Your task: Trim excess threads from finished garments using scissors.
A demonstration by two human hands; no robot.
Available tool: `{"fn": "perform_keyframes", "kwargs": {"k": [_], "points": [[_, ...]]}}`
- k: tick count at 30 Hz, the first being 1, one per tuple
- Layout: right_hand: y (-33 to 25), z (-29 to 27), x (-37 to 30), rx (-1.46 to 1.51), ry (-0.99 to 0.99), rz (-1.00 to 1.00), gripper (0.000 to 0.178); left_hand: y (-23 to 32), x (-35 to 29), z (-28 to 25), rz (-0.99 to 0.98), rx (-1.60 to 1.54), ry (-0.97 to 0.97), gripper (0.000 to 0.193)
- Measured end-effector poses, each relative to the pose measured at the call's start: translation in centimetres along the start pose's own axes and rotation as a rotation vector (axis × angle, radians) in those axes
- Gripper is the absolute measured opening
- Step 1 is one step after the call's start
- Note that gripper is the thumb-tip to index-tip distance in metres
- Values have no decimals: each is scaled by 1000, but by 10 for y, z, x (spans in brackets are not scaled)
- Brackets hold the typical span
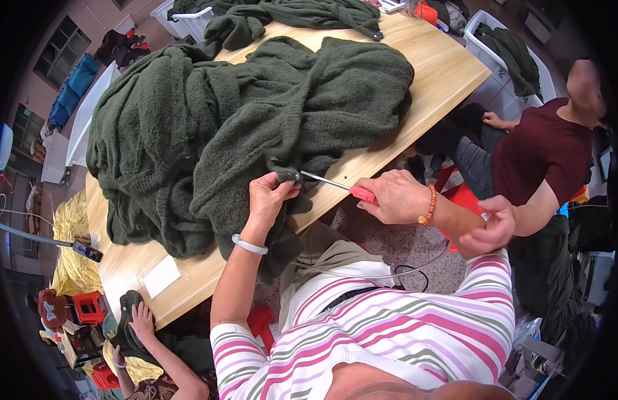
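My left hand (267, 199) is closed on the edge of a dark green knitted garment (249, 153), near the table's front edge. A small pale spot shows on the cloth by its fingertips. In my right hand (399, 198) is a thin metal-shafted tool (327, 181) with a red handle, the fingers wrapped round it. The shaft points left, and its tip is at the pinched cloth; whether it touches or enters the knit, I cannot tell. More dark green knitwear is heaped behind and left of my hands.
The wooden table (449, 63) carries the heap and a white paper (161, 277). On the right sits a person in a dark red top (532, 153), by a white bin (505, 63). At lower left, another person's hand (142, 321) rests on green cloth.
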State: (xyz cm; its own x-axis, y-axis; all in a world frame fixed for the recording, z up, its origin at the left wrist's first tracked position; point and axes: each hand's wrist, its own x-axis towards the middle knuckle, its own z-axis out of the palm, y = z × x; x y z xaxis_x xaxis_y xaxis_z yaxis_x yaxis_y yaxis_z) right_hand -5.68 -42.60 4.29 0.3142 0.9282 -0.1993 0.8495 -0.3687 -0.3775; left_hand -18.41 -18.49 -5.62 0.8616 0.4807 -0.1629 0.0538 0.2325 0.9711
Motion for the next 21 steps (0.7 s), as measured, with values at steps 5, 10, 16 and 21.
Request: {"fn": "perform_keyframes", "kwargs": {"k": [5, 10, 16, 21], "points": [[-7, -2, -1, 62, -65, -45, 25, 1, 0, -9, 48, 88, -45, 8], [1, 5, 0, 100, 43, 12, 26, 15, 2, -9, -130, -185, -20, 17], [-1, 4, -8, 116, 118, 15, 26, 30, 2, 13, 9, 147, 90, 32], [3, 2, -6, 67, 128, 46, 24, 24, 7, 15, 89, 243, 64, 25]]}}
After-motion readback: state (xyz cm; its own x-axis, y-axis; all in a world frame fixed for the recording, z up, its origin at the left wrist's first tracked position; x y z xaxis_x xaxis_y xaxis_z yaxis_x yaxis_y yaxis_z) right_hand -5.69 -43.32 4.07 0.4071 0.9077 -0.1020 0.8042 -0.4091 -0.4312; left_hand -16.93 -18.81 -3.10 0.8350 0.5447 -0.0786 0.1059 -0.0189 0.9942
